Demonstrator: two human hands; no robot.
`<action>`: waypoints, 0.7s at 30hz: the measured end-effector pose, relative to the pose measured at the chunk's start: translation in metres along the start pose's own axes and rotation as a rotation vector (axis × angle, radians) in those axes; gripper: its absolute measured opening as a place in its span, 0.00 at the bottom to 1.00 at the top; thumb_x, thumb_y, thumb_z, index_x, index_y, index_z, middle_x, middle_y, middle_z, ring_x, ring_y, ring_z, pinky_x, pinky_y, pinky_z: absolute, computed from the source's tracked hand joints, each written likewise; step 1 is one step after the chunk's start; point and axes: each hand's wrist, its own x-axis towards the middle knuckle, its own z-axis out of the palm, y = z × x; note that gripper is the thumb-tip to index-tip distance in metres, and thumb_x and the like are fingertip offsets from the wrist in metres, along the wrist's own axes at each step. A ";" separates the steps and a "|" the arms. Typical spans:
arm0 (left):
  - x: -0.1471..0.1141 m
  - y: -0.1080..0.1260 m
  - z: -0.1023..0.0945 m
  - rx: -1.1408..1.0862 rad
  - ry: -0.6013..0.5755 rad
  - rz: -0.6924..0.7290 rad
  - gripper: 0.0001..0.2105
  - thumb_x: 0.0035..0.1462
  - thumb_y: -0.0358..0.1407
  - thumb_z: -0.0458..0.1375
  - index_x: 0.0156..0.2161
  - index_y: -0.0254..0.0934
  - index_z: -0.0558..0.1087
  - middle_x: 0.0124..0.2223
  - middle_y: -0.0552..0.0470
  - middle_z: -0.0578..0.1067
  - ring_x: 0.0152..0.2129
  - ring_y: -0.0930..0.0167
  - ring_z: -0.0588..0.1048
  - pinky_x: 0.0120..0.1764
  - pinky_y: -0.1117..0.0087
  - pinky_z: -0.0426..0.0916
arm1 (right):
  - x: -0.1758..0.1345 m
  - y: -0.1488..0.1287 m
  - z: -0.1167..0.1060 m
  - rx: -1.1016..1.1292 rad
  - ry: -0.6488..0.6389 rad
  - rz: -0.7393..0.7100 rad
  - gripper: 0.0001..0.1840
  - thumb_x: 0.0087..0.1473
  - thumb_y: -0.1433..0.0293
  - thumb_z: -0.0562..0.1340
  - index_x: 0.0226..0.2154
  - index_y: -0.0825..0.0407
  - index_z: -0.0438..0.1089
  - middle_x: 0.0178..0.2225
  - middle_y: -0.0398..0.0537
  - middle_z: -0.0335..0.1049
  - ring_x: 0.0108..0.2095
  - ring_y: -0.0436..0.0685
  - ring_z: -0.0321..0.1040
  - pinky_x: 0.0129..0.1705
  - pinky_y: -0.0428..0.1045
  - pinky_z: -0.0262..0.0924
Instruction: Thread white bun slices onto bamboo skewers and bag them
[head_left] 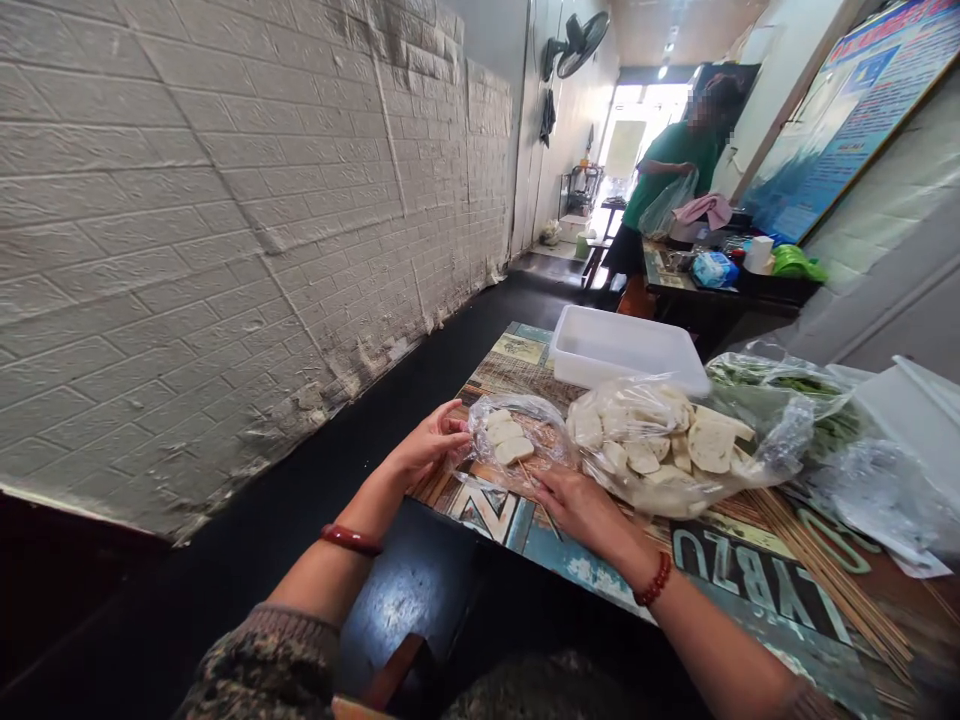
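My right hand (577,505) grips a thin wooden skewer (527,475), fingers closed around it. The skewer's far end meets a few white, spongy-looking slices (514,450) lying on a clear plastic bag (551,412); whether it pierces them I cannot make out. At the bag's left edge is my left hand (431,440), fingers bent and somewhat apart, with no slice in it. Just right of these, a larger clear bag (637,400) is full of similar white pieces (709,445), some spilling at its opening.
Behind the bags stands a white plastic tub (630,350). Loose skewers (832,580) lie at the table's right, near a bag of greens (795,385) and a white container (911,420). A person in green (675,165) stands at a farther table. The brick-patterned wall (262,200) runs along the left.
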 end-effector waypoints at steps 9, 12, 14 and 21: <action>-0.030 0.005 0.010 0.591 0.468 0.381 0.18 0.54 0.34 0.58 0.51 0.37 0.70 0.51 0.44 0.69 0.46 0.62 0.72 0.51 0.56 0.68 | 0.010 -0.021 0.018 -0.032 0.008 -0.165 0.15 0.62 0.73 0.55 0.45 0.50 0.75 0.37 0.49 0.79 0.38 0.58 0.75 0.44 0.52 0.68; -0.035 0.001 0.038 0.821 0.235 0.616 0.14 0.60 0.33 0.53 0.51 0.39 0.71 0.53 0.43 0.71 0.53 0.63 0.69 0.57 0.57 0.62 | 0.023 -0.019 -0.003 -0.079 0.151 -0.124 0.18 0.65 0.71 0.50 0.52 0.52 0.69 0.48 0.55 0.74 0.50 0.59 0.70 0.53 0.56 0.64; -0.032 -0.009 0.059 0.961 0.056 0.697 0.17 0.61 0.33 0.52 0.55 0.38 0.68 0.58 0.40 0.69 0.57 0.61 0.67 0.58 0.55 0.61 | 0.034 -0.012 -0.009 -0.135 0.202 -0.095 0.21 0.64 0.71 0.50 0.58 0.53 0.64 0.56 0.58 0.68 0.57 0.61 0.64 0.59 0.59 0.57; -0.017 -0.039 0.069 1.363 -0.038 0.467 0.30 0.52 0.36 0.62 0.60 0.34 0.62 0.66 0.30 0.59 0.63 0.50 0.56 0.61 0.40 0.47 | 0.073 0.015 0.014 -0.325 0.223 0.062 0.26 0.58 0.76 0.59 0.59 0.60 0.63 0.61 0.66 0.60 0.63 0.69 0.54 0.63 0.65 0.50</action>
